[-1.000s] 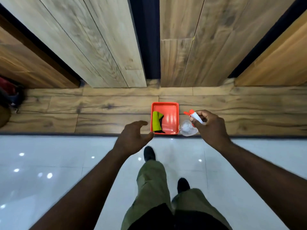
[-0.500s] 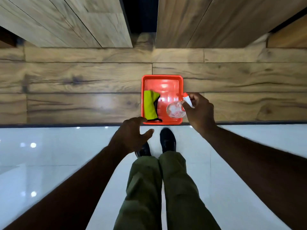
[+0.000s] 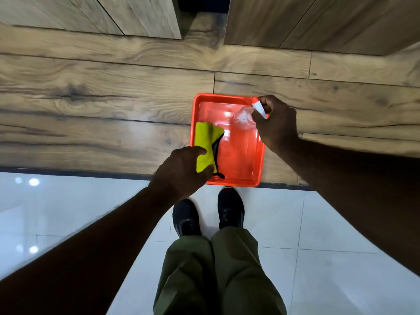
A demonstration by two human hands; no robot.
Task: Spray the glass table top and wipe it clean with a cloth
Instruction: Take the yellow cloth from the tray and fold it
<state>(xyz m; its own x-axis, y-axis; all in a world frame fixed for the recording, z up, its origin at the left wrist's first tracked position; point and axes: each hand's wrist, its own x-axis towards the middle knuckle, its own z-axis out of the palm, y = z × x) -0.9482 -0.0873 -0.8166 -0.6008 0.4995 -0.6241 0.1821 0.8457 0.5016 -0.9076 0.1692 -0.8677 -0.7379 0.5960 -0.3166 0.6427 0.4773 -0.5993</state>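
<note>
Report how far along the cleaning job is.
Done: nothing that shows. In hand: the left hand grips the yellow cloth in the orange tray; the right hand holds the spray bottle above the tray. Left: all spraying and wiping.

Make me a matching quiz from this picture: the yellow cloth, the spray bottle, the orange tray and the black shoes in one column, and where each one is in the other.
1. yellow cloth
2. spray bottle
3. orange tray
4. black shoes

A. on the white tiled floor
B. held by the right hand above the tray
C. resting on the wood-grain surface
D. pinched by the left hand, in the tray's left side

Pairs: 1-D, 2-B, 3-C, 4-A.
</note>
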